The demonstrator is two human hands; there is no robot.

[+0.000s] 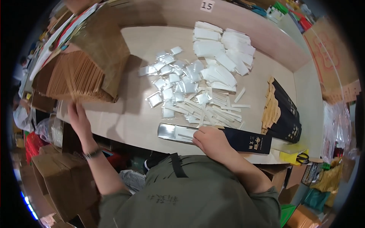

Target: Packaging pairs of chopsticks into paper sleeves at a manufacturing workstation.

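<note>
My left hand (79, 118) is at the front edge of an open cardboard box (121, 49). Its fingers close on the lower end of a thin tan strip (70, 78), slightly blurred, which stands across a tight row of brown flat pieces (89, 72) in the box. My right hand (211, 140) grips a long packet (243, 140) lying at the table's front edge. That packet has a dark blue printed sleeve on the right and a clear, shiny end on the left, with pale thin pieces inside. Part of it is hidden under my fingers.
Mid-table lie small clear packets with white squares (167, 93), thin pale strips (218, 114) and stacks of white folded papers (209, 49). Dark sleeves with tan ends (283, 110) fan out at the right. Scissors (302, 158) lie by a yellow holder. Cartons (62, 178) stand below left.
</note>
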